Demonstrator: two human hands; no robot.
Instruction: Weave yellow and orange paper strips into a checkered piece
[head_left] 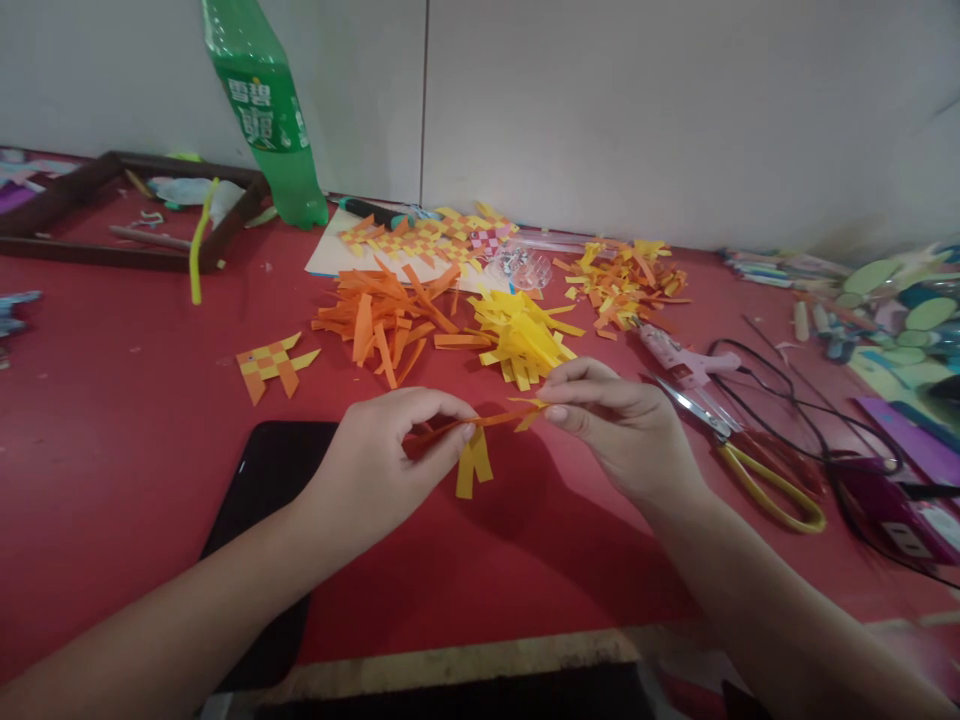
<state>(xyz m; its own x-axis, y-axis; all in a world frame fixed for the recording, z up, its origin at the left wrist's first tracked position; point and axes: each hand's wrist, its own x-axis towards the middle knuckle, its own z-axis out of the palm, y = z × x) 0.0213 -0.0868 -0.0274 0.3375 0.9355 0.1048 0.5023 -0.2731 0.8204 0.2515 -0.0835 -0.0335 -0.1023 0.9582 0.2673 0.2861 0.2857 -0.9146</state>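
Observation:
My left hand (401, 440) pinches orange and yellow paper strips (471, 465) between thumb and fingertips; two yellow ends hang down below the fingers. My right hand (611, 420) has its thumb and fingers closed on the other end of the strips, where a yellow piece crosses the orange one. Both hands are held above the red table (420, 600). Just beyond them lie a pile of orange strips (382, 320) and a pile of yellow strips (525, 335). A woven orange and yellow paper fish (276, 365) lies to the left.
A black phone (262, 470) lies under my left forearm. Yellow-handled scissors (757, 480) and a pink glue gun (682, 360) with a cable are at right. Paper scraps (626, 280), woven fish (420, 240), a green bottle (270, 120) and a dark frame (97, 250) stand or lie behind.

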